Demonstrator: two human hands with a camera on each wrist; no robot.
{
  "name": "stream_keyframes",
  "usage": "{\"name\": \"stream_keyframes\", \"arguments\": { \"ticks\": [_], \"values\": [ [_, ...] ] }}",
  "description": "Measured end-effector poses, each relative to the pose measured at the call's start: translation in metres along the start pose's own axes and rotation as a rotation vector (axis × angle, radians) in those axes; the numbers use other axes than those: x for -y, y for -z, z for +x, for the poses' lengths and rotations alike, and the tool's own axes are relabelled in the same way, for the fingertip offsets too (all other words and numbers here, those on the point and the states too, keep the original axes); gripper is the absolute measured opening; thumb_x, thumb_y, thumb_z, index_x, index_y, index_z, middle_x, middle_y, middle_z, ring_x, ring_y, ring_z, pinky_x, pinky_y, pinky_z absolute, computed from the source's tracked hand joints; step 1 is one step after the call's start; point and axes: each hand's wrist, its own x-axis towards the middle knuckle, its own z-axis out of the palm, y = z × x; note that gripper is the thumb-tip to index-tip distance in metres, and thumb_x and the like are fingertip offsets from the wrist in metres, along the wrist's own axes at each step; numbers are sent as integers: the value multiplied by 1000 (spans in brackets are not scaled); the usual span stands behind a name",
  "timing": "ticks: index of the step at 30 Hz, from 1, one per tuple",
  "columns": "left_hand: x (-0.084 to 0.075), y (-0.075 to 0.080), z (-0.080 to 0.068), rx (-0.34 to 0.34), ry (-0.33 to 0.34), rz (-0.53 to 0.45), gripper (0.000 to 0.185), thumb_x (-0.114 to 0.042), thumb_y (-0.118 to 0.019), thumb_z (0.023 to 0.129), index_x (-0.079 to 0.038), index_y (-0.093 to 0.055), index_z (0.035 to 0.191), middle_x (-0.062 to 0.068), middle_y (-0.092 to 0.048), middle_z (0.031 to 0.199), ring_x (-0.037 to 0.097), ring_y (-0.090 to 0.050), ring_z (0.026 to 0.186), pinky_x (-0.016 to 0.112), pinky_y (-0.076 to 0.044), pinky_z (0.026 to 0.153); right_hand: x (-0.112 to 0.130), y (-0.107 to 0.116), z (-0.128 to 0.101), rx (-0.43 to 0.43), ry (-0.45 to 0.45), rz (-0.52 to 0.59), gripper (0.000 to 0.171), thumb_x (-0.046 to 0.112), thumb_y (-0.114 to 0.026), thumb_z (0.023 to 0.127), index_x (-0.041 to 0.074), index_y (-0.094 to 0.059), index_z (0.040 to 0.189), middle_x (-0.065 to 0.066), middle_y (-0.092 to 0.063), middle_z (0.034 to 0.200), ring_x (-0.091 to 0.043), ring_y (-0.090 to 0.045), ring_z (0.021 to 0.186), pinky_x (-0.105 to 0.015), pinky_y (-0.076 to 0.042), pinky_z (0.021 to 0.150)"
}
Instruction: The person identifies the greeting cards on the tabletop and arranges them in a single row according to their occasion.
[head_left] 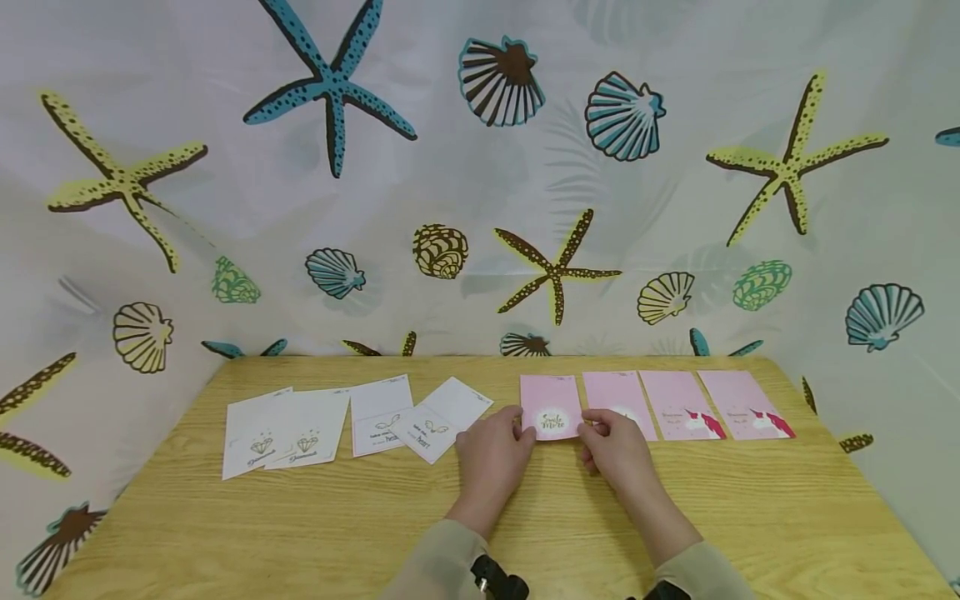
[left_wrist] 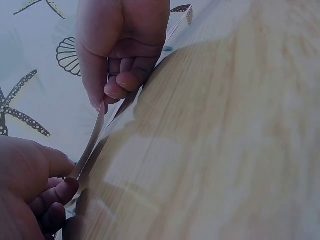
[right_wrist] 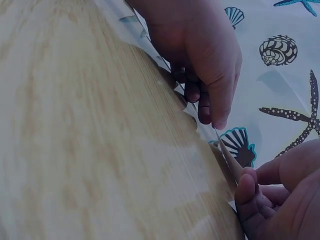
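A pink card (head_left: 550,396) with gold "Smile More" lettering on a white patch lies between both hands, near the table's back. My left hand (head_left: 493,458) pinches its lower left corner between thumb and fingers. At the opposite lower corner, my right hand (head_left: 621,454) pinches it the same way. From the left wrist, the card (left_wrist: 91,145) appears edge-on, slightly bowed, its near edge lifted off the table. A second pink card (head_left: 611,390) lies just right, partly hidden by the right hand.
Two pink unicorn cards (head_left: 678,400) lie farther right. To the left are two overlapping white "heart" cards (head_left: 378,400) and two overlapping white diamond cards (head_left: 318,412). All rest on the wooden table (head_left: 337,533), before a curtain (head_left: 450,183) printed with shells and starfish.
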Motion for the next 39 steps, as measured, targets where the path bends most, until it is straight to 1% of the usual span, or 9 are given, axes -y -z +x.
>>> {"name": "stream_keyframes", "arguments": {
  "ticks": [12, 25, 28, 30, 32, 34, 36, 38, 39],
  "values": [
    [-2, -5, 4, 15, 22, 45, 31, -30, -83, 101, -13, -81, 127, -8, -64, 77, 19, -62, 79, 50, -45, 85, 2, 0, 0, 12, -19, -9, 35, 2, -60, 108, -11, -66, 140, -14, -68, 95, -15, -65, 66, -27, -56, 60],
    [-2, -6, 3, 8, 7, 56, 27, -31, -82, 101, -13, -80, 121, -7, -55, 70, 20, -56, 75, 50, -44, 85, 2, 1, -1, 16, -36, 15, 37, 1, -59, 109, -13, -64, 142, -18, -69, 99, -17, -70, 71, -32, -63, 66],
    [-1, -6, 3, 4, 5, 50, 25, -30, -83, 101, -13, -80, 119, -6, -53, 68, 19, -53, 73, 48, -43, 84, 1, 0, -2, 9, -32, -12, 38, 2, -60, 108, -11, -64, 143, -16, -69, 100, -18, -71, 72, -31, -63, 66],
    [-1, -6, 2, -1, 3, 43, 26, -30, -83, 101, -12, -80, 119, -5, -55, 69, 20, -54, 73, 48, -44, 83, 0, -1, -2, 7, -9, -36, 38, 2, -61, 107, -11, -65, 143, -16, -67, 101, -18, -70, 72, -31, -62, 64],
    [0, -6, 0, -11, -3, 31, 28, -30, -83, 101, -11, -81, 121, -2, -63, 77, 21, -61, 78, 49, -46, 84, -1, -2, -3, 4, 28, -78, 40, 2, -62, 105, -10, -66, 142, -16, -65, 106, -18, -69, 73, -31, -61, 64],
    [1, -4, -1, -20, -12, 7, 31, -30, -83, 101, -9, -80, 124, 4, -70, 93, 26, -68, 89, 52, -48, 86, -1, -2, -4, 2, 82, -150, 42, 4, -63, 102, -9, -68, 141, -18, -64, 116, -21, -70, 79, -34, -61, 70],
    [1, -2, -2, -18, -19, -15, 35, -30, -82, 101, -8, -79, 129, 11, -72, 111, 30, -71, 103, 54, -49, 89, 1, -2, -6, 11, 137, -243, 43, 6, -65, 101, -9, -68, 142, -22, -63, 129, -26, -70, 92, -41, -61, 84],
    [1, 0, -3, -7, -25, -24, 39, -30, -82, 102, -10, -78, 135, 15, -68, 125, 33, -69, 112, 55, -50, 90, 3, -1, -8, 27, 179, -331, 45, 8, -66, 102, -7, -67, 144, -24, -62, 142, -35, -70, 112, -50, -56, 101],
    [1, 1, -4, -1, -32, -19, 40, -31, -82, 102, -11, -78, 137, 15, -67, 126, 33, -68, 112, 55, -49, 90, 4, -1, -9, 41, 197, -363, 45, 9, -66, 103, -7, -67, 144, -25, -61, 146, -39, -67, 122, -54, -52, 108]
  ]
}}
